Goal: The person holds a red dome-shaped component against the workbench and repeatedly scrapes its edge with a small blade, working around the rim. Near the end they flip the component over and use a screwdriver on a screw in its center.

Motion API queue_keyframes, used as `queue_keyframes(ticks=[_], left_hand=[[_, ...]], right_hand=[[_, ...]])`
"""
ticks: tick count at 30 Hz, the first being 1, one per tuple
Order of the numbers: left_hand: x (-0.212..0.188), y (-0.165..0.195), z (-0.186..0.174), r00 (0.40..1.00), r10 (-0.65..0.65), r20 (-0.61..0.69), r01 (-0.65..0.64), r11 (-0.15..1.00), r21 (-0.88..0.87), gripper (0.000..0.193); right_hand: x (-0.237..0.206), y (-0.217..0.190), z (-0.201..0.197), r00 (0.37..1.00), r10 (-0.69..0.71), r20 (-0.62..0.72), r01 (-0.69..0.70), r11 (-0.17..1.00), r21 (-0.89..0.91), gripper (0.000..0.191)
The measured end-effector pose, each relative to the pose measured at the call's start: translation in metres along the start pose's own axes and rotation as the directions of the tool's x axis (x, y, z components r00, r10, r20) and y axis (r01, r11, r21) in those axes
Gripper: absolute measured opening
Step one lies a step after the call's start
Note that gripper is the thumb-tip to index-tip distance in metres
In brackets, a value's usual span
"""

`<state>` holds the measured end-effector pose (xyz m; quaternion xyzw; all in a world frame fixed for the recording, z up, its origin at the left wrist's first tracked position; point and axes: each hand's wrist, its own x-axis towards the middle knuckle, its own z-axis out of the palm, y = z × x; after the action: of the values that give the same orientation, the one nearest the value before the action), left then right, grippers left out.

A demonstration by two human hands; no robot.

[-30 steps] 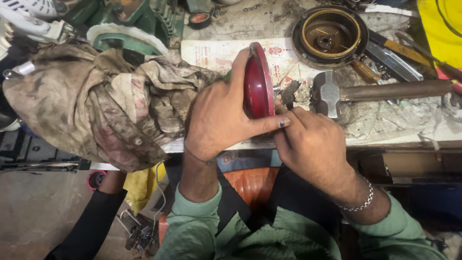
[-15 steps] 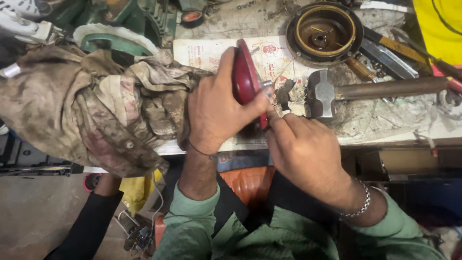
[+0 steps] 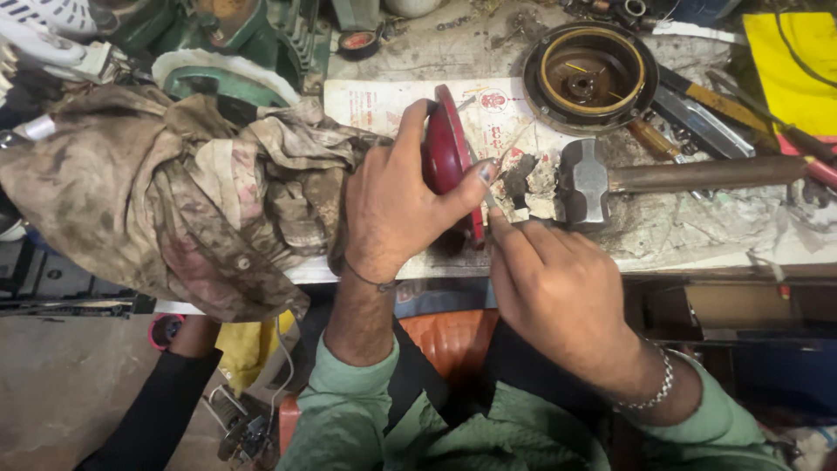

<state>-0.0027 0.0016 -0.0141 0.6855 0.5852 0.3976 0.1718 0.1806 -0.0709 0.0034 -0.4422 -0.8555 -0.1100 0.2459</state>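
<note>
A dark red, glossy round cover (image 3: pixel 446 157) stands on its edge near the front of the counter (image 3: pixel 697 235), seen almost side-on so it looks like a thin curved disc. The left hand (image 3: pixel 397 205) wraps it from the left, its grip pressed on the cover with the thumb across the right face. The right hand (image 3: pixel 558 288) sits just right of it, its grip pinching a thin metal tool (image 3: pixel 506 166) whose tip points at the cover's rim. Left of the hands lies a grimy rag (image 3: pixel 174 192); to the right a hammer (image 3: pixel 593 179), and farther back a round black housing (image 3: pixel 591 77).
</note>
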Motion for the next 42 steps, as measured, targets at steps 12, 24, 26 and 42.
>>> queue_keyframes(ticks=[12,24,26,42], left_hand=[[-0.003,-0.004,-0.015,0.968,0.202,0.146,-0.214,0.974,0.073,0.116],[0.002,-0.005,0.008,1.000,-0.028,0.010,0.027,0.995,0.100,0.092],[0.001,-0.006,0.008,0.998,0.053,-0.021,-0.050,0.991,0.123,0.091],[-0.003,0.003,-0.004,0.974,0.209,0.087,-0.219,0.967,0.127,0.122]], right_hand=[[-0.003,0.012,0.025,1.000,0.012,-0.026,-0.011,1.000,0.017,0.012],[0.004,-0.001,-0.001,1.000,0.008,0.017,-0.007,1.000,-0.027,0.031],[0.004,0.000,0.001,1.000,0.006,-0.007,-0.006,1.000,-0.028,0.033],[-0.003,0.014,0.019,1.000,0.008,-0.011,-0.008,1.000,-0.013,0.014]])
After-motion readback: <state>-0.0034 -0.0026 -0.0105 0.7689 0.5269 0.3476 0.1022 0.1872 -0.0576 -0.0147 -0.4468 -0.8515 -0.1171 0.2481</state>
